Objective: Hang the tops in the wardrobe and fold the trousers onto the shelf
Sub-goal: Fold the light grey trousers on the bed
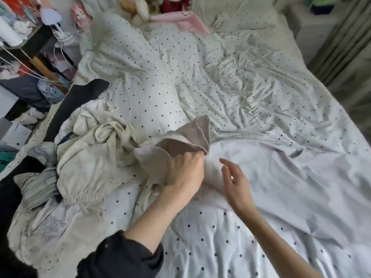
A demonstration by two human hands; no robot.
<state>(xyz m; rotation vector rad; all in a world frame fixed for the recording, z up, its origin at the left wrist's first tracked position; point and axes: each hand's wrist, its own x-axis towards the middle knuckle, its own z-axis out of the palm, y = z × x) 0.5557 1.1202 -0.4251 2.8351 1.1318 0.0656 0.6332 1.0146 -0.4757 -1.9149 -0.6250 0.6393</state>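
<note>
Nearest, the right hand (234,183) hovers with fingers spread, holding nothing. Beside it, the left hand (184,173) pinches a beige garment (180,141) on the bed (261,97), against the clothes pile (86,157).

Soft daylight falls evenly across the rumpled white polka-dotted duvet (230,93); shadows stay faint, wide-angle edges bend, corners blur.

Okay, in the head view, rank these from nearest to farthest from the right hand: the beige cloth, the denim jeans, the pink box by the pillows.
From the right hand:
1. Beige cloth, just to its left, held in the left hand.
2. Denim jeans, in the clothes pile at the bed's left edge.
3. Pink box, far up the bed by the pillows.
</note>
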